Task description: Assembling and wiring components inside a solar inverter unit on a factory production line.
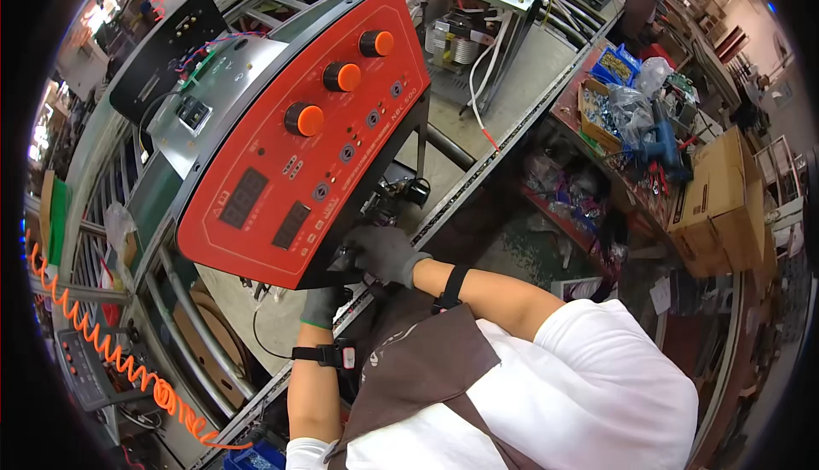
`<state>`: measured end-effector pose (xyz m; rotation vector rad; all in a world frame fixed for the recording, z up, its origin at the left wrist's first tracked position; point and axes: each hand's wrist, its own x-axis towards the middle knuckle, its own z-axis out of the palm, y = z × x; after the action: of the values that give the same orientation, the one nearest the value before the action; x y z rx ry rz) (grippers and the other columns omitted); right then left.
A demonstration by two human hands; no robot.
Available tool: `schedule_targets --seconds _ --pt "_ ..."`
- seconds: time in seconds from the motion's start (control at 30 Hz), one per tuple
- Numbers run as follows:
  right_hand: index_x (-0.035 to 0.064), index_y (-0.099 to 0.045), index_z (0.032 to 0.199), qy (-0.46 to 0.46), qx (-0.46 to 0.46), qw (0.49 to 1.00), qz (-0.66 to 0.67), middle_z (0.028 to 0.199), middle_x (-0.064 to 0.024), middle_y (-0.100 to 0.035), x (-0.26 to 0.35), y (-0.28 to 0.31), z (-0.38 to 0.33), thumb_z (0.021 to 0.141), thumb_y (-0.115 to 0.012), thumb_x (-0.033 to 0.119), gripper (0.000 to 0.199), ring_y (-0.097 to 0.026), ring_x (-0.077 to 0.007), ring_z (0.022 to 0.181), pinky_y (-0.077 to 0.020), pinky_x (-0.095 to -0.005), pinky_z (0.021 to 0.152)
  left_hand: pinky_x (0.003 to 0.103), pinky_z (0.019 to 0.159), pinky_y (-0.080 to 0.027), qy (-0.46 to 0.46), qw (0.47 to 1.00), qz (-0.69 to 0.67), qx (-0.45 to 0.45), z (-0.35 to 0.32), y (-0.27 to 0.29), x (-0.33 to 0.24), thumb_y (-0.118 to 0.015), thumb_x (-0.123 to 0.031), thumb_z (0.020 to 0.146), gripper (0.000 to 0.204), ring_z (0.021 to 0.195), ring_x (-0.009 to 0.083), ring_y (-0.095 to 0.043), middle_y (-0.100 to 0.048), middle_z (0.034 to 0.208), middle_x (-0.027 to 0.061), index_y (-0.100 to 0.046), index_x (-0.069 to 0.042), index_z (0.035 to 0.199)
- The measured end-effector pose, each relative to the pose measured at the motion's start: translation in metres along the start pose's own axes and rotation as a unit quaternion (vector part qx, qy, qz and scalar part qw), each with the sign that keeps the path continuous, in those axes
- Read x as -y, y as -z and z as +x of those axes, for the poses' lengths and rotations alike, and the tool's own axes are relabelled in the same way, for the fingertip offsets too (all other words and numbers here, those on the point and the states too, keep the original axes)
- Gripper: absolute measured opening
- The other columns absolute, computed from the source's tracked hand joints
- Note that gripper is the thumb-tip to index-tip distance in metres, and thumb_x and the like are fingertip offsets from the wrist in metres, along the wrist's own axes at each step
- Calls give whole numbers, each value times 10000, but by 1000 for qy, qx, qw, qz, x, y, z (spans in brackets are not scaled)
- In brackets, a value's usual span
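A red control panel (299,146) with orange-capped knobs (343,77) and two dark displays stands tilted in front of me, on a machine with a metal top plate (247,69). My right hand (384,252), in a grey glove, is at the panel's lower black edge beside dark metal fittings (392,201). Its fingers are bent and closed around something small that I cannot make out. Below the panel's near corner is my left hand (322,304), also gloved in grey. The panel and its shadow hide most of its fingers.
The machine stands on a roller conveyor (153,274) with a metal edge rail. Another open unit (461,39) stands farther along. At right, a red bench carries a blue parts bin (616,66), a blue power tool (661,142) and a cardboard box (717,201). An orange coiled hose (111,342) hangs at left.
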<state>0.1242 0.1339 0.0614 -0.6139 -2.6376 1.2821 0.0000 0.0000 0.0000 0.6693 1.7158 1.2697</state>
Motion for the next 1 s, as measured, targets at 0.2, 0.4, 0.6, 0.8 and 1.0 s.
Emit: schedule_targets --seconds 0.2,0.4,0.6,0.8,1.0 --pt "131 -613 1021 5 -45 999 -19 1015 -97 -618 -1 -4 -2 742 -621 169 282 -589 -284 977 -475 -373 838 255 530 -475 59 995 -77 -40 -16 -18 -49 -578 -266 855 319 644 138 -634 -656 845 71 -634 -29 1062" --pt "116 -617 1017 34 -75 997 9 1006 -93 -623 -5 -4 -6 764 -604 142 255 -591 -279 971 -468 -363 857 252 579 -485 -59 997 -34 -38 -9 -17 -23 -557 -252 856 316 680 144 -629 -653 847 76 -634 -21 1058" --pt "104 -664 953 5 -11 997 81 970 -114 -641 8 10 -3 763 -630 151 199 -612 -260 935 -480 -339 822 285 637 -492 24 971 -238 -26 -4 -13 -4 -495 -312 878 367 737 192 -620 -638 882 87 -590 -29 1092" --pt "65 -658 986 -76 -21 993 92 845 -119 -662 19 11 -5 852 -596 232 223 -643 -273 799 -498 -344 747 274 519 -457 45 929 -367 -35 -2 -14 -10 -449 -398 877 352 654 179 -597 -615 830 58 -577 -82 963" --pt "58 -628 991 107 -43 992 -45 933 -172 -633 -2 -4 11 795 -607 195 240 -597 -343 906 -475 -402 787 296 630 -492 130 984 -93 -82 -11 0 -16 -455 -283 875 349 720 177 -614 -640 867 107 -615 -10 1021"
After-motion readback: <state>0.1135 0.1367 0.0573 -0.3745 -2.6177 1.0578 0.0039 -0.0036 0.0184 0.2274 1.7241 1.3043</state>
